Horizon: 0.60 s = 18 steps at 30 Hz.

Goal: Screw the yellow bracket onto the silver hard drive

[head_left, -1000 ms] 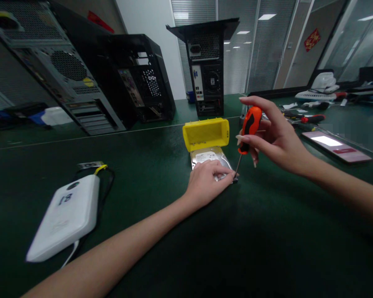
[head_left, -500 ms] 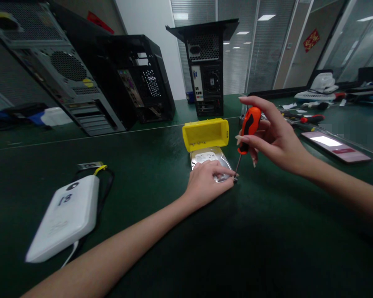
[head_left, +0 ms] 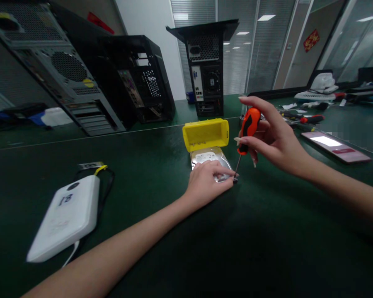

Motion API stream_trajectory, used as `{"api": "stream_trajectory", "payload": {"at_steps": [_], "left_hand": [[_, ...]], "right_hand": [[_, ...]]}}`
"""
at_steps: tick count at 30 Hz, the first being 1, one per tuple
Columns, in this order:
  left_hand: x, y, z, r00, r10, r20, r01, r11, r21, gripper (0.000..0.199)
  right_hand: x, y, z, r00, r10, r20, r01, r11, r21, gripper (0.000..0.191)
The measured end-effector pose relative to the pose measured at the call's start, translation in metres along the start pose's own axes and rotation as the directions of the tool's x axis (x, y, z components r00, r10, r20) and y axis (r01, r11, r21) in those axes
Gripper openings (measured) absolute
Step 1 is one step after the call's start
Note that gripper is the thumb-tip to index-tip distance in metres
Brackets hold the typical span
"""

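A silver hard drive point(head_left: 206, 156) with a white label lies flat on the green table, right in front of a yellow bin point(head_left: 206, 134) with small screws inside. My left hand point(head_left: 207, 180) rests over the drive's near part and holds it, thumb and index finger at its near right corner. My right hand point(head_left: 272, 138) grips the handle of an orange and black screwdriver point(head_left: 249, 124) between thumb and fingers. The screwdriver is slightly tilted, its tip down at that corner beside my left fingertips. Whatever lies under the tip is too small to make out.
Computer cases stand behind: a grey one point(head_left: 71, 70), a black one point(head_left: 161, 78) and another black one point(head_left: 207, 74). A white power bank point(head_left: 66, 219) with a cable lies left. To the right are a phone point(head_left: 337, 147) and pliers point(head_left: 312, 119).
My right thumb has shifted very slightly left on the screwdriver handle. Both hands otherwise stay in the same place.
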State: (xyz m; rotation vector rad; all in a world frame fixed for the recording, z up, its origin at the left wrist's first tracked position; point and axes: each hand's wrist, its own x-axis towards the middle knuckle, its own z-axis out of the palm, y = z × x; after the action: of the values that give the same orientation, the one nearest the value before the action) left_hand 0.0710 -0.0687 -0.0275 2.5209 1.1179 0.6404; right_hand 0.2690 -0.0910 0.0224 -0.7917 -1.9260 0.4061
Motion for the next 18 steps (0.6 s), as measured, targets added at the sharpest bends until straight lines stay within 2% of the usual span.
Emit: {"api": "stream_trajectory", "payload": {"at_steps": [12,18], "left_hand": [[-0.0004,0.0011,-0.0012,1.0,-0.01,0.008,0.01,1.0,-0.007,0.024],[-0.0003,0.0025,-0.0022,1.0,-0.022,0.012,0.022,1.0,0.004,0.023]], "right_hand": [[-0.0001,0.0003,-0.0004,1.0,-0.01,-0.007,0.01,0.999,-0.04,0.065],[0.0,-0.0032,0.0007,1.0,0.022,-0.014,-0.022,0.999,-0.028,0.066]]}}
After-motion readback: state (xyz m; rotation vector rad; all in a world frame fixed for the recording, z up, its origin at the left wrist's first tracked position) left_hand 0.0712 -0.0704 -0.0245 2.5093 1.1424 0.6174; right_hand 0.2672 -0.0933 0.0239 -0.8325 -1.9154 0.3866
